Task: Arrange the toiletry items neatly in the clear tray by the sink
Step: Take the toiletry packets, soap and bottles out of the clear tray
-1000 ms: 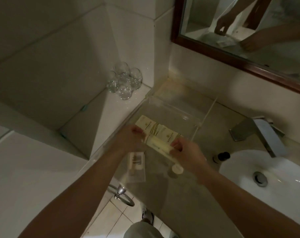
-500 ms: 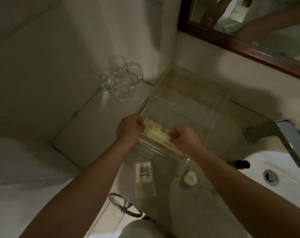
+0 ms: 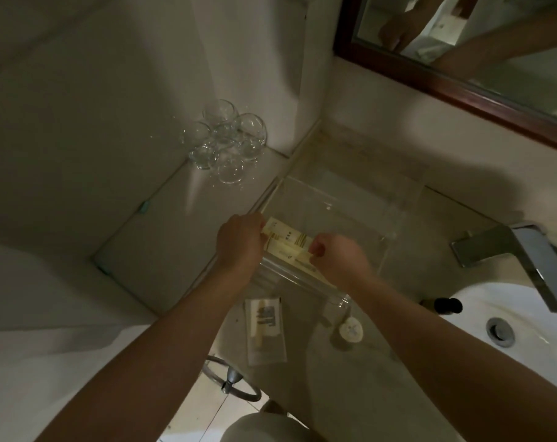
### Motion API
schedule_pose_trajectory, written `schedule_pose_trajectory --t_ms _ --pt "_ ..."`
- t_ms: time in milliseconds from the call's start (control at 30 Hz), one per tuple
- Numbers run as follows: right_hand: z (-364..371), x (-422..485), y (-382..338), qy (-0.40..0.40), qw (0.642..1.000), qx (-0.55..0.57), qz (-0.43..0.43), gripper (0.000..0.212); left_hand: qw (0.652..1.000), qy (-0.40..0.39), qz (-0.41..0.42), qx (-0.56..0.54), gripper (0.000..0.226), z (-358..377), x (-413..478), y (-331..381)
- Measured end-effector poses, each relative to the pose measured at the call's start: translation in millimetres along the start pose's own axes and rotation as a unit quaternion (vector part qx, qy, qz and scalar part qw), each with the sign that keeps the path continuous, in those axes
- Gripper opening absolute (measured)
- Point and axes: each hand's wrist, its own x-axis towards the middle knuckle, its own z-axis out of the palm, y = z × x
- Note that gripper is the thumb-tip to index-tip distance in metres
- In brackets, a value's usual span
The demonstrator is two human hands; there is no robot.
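A clear tray (image 3: 350,199) sits on the counter left of the sink. Both hands reach into its near-left corner. My left hand (image 3: 239,244) grips the left end of a stack of cream toiletry boxes (image 3: 286,242), and my right hand (image 3: 337,256) pinches the right end. The boxes lie low inside the tray against its front wall. On the counter in front of the tray lie a flat sachet (image 3: 266,330) and a small round white item (image 3: 351,330). A small dark bottle (image 3: 446,305) lies by the basin's edge.
Several clear glasses (image 3: 226,141) stand on the white ledge to the left. A white basin (image 3: 507,333) with a metal tap (image 3: 526,260) is at the right. A wood-framed mirror (image 3: 446,74) hangs above. A metal ring holder (image 3: 232,378) sticks out below the counter edge.
Both hands carried the cream boxes forward from above the counter and lowered them into the tray's near-left corner. The view shifted a little; the sachet and round item stayed put.
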Motion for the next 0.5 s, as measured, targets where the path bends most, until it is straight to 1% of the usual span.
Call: schedule_pose_trajectory --t_ms 100,133,200,233,267,333,433,500 --pt "4 -2 1 0.016 1.0 -0.005 -0.002 0.014 0.998 0.013 0.047 0.031 0.018 2 -5 6" --pt "6 -3 2 0.022 1.0 -0.006 -0.003 0.015 0.996 0.003 0.082 0.029 0.019 4 -7 8" --pt "7 -3 3 0.029 0.999 -0.017 -0.008 0.015 0.986 -0.042 0.159 0.034 0.017 9 -14 15" --pt "7 -4 3 0.027 0.999 -0.022 -0.011 0.016 0.982 -0.064 0.175 0.04 0.018 11 -18 17" --pt "7 -6 3 0.025 0.999 -0.025 -0.015 0.016 0.981 -0.076 0.174 0.044 0.02 13 -20 18" --pt "6 -11 4 0.021 0.999 -0.016 -0.021 0.018 0.983 -0.075 0.161 0.04 0.023 13 -22 19" --pt "3 -28 6 0.037 0.998 0.002 -0.05 0.016 0.989 -0.035 0.145 -0.008 0.02 4 -31 20" --pt "1 -46 7 0.059 0.995 0.021 -0.076 0.013 0.994 0.0 0.098 -0.049 0.014 2 -48 13"
